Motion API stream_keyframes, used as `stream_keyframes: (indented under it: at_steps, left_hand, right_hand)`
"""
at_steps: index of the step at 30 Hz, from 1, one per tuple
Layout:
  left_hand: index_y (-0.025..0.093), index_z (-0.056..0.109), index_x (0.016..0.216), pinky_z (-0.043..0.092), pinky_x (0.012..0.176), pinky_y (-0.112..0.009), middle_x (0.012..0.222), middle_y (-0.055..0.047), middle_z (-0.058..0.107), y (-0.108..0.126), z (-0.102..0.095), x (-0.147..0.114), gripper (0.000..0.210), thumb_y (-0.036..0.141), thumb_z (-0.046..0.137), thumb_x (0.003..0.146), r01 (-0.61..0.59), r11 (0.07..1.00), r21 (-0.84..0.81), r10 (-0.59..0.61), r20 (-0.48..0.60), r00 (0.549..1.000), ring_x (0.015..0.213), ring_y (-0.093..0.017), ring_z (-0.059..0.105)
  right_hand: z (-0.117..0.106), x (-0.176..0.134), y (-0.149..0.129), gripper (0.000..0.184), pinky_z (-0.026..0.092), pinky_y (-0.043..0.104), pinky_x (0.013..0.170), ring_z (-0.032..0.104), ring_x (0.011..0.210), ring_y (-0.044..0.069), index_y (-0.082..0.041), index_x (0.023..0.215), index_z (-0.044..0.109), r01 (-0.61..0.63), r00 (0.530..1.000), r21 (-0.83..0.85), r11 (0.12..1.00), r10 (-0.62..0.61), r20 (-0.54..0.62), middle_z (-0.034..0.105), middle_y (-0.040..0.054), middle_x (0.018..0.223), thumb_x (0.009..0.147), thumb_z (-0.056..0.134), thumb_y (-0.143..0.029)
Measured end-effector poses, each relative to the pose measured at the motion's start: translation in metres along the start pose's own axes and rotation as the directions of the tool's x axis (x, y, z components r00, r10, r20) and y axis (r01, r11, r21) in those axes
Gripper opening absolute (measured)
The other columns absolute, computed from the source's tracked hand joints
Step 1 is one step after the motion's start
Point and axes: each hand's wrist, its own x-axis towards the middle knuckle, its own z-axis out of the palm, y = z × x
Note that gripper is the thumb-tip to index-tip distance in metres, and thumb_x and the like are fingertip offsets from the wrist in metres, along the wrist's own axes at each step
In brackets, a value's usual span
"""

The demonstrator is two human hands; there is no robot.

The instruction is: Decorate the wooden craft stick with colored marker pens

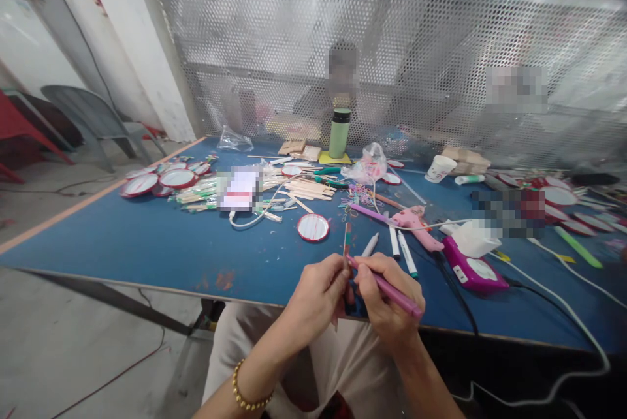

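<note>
My left hand [318, 292] pinches a thin flat wooden stick [347, 237], which stands up between the fingers and carries green and reddish colouring. In my right hand [392, 308] is a pink marker pen [400, 296], its tip against or very close to the stick; the fingers partly hide the contact. Both hands are at the table's front edge, above my lap. Just beyond them lie a grey marker [371, 245] and a white marker with a green end [407, 254]. A round red-rimmed disc [313, 227] rests to the left of the stick.
On the blue table [161, 243] are a pile of wooden sticks [311, 189], a phone [240, 189] on a cable, a pink glue gun [418, 226] and a purple power socket [473, 269]. A green bottle [339, 135] and a paper cup [439, 168] stand near the perforated metal screen [274, 34].
</note>
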Motion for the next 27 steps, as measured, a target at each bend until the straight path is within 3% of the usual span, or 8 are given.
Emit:
stream_keyframes:
  at_steps: [16,27]
  left_hand:
    - [0.021,0.048,0.074,0.037,0.038,-0.020,0.057,0.004,0.054,0.0046,-0.0006,-0.0017,0.037,0.053,0.044,0.093,0.024,1.000,0.010,-0.024,0.001,1.000,0.038,-0.009,0.047]
    - [0.022,0.047,0.073,0.036,0.038,-0.020,0.054,0.005,0.051,0.0052,-0.0004,-0.0014,0.036,0.052,0.046,0.093,0.020,1.000,0.010,-0.020,-0.013,1.000,0.038,-0.009,0.046]
  right_hand:
    - [0.0009,-0.0049,0.0020,0.015,0.053,0.022,0.050,0.067,0.055,0.012,-0.021,0.087,0.067,-0.090,0.994,-0.004,0.996,0.089,-0.059,0.073,0.0004,0.073,0.092,0.055,-0.014]
    - [0.0020,0.0004,-0.0008,0.016,0.054,0.021,0.053,0.066,0.055,0.011,-0.020,0.087,0.068,-0.017,0.999,-0.011,1.000,0.017,-0.037,0.069,-0.0015,0.066,0.092,0.055,-0.011]
